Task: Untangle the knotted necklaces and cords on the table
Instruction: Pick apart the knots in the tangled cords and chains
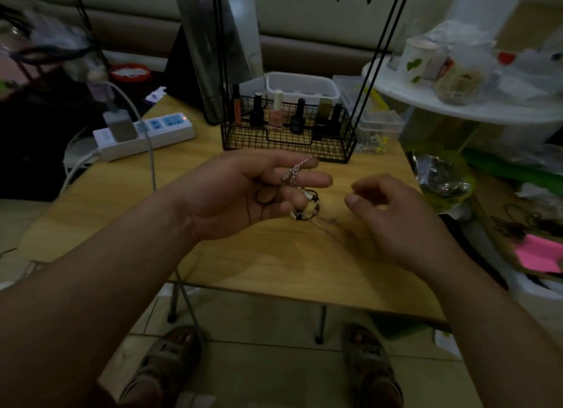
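Observation:
My left hand (243, 191) hovers palm-up over the wooden table (274, 264). A silver chain (295, 171) is looped around its fingers and tangled with a dark beaded cord (309, 208) that hangs below the fingertips. A thin chain strand (327, 229) trails from the tangle down onto the table. My right hand (393, 215) floats just to the right, its fingers loosely curled and thumb pointing left, apart from the tangle. Whether it pinches a fine strand is too dim to tell.
A black wire basket (289, 139) of nail polish bottles stands behind the hands. A white power strip (146, 136) with a charger and cable lies at the back left. Clear plastic boxes (377, 124) and cluttered bags crowd the right side. The table's front edge is near me.

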`<move>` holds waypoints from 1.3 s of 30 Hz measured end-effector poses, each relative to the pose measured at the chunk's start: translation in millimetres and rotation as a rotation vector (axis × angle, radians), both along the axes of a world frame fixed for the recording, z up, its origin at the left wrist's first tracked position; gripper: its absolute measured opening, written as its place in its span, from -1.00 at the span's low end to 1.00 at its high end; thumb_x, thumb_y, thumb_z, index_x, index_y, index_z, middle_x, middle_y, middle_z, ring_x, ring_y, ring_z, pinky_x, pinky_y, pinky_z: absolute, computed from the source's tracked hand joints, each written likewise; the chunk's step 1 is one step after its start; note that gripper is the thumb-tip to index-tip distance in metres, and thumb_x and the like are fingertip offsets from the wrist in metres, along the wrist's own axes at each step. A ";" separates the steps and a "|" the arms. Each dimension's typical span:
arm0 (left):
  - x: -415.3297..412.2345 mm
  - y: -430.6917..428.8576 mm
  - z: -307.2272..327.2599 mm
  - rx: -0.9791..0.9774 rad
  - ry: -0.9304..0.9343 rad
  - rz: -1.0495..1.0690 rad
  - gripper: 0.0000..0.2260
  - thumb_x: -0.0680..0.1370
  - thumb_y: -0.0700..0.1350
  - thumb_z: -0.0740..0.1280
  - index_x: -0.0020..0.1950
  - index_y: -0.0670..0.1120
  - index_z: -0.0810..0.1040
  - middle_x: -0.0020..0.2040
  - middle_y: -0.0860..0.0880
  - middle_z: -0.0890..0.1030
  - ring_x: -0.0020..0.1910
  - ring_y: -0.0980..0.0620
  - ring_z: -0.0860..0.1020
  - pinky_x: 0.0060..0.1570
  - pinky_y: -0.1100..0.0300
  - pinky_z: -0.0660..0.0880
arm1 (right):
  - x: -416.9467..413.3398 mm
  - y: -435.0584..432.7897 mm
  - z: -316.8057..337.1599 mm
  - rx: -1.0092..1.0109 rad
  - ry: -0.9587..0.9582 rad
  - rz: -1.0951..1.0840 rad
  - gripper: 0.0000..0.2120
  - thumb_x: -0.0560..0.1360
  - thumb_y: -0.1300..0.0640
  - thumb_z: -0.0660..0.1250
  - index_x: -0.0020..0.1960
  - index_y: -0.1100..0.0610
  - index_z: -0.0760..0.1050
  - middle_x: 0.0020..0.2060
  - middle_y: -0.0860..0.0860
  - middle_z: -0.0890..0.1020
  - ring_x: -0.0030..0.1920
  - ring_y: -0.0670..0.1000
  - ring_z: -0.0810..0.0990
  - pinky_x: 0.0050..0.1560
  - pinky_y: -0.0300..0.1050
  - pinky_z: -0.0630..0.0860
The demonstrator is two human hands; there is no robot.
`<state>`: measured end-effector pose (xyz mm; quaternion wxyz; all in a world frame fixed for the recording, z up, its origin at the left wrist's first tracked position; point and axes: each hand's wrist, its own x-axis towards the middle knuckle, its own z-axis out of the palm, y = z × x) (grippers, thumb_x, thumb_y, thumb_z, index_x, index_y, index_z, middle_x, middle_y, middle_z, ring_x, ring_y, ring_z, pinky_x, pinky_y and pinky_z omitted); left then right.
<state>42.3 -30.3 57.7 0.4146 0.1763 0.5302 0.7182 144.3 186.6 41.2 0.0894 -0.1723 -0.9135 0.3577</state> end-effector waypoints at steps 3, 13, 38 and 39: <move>3.3 -0.3 0.1 0.006 0.068 -0.119 -0.52 0.53 -0.33 0.12 0.43 -0.21 0.51 0.25 -0.20 0.68 -0.22 0.05 0.66 -0.21 0.27 0.60 | -6.1 -7.8 2.5 -0.397 0.105 0.221 -0.54 0.60 0.20 0.38 0.45 -0.08 0.43 0.32 -0.14 0.61 0.36 -0.16 0.52 0.35 -0.04 0.50; -3.3 -8.2 -0.6 -0.139 0.188 -0.118 -0.69 0.66 -0.33 0.22 0.40 -0.22 0.48 0.19 -0.25 0.69 -0.20 0.00 0.68 -0.19 0.22 0.62 | -12.8 -8.6 8.0 -0.947 0.107 0.246 -0.83 0.67 0.13 0.21 -0.01 0.17 0.52 -0.40 -0.02 0.38 -0.41 -0.06 0.33 -0.45 -0.21 0.27; 6.2 7.6 -9.9 -0.263 0.322 -0.043 -0.88 0.66 -0.18 0.31 -0.04 -0.10 0.61 -0.17 -0.07 0.65 -0.30 0.07 0.53 -0.30 0.23 0.45 | 0.5 -19.6 -1.5 -0.231 0.224 0.177 -0.87 0.57 0.21 0.41 0.06 0.01 0.57 -0.03 -0.08 0.66 0.05 -0.13 0.63 0.05 -0.13 0.59; 6.2 8.4 -9.8 -0.259 0.320 -0.034 -0.88 0.66 -0.18 0.31 -0.04 -0.11 0.61 -0.18 -0.07 0.65 -0.30 0.07 0.53 -0.31 0.23 0.45 | 1.6 -20.8 -0.6 -0.269 0.229 0.222 -0.87 0.57 0.22 0.42 0.07 0.02 0.57 -0.04 -0.06 0.67 0.04 -0.11 0.65 0.05 -0.13 0.60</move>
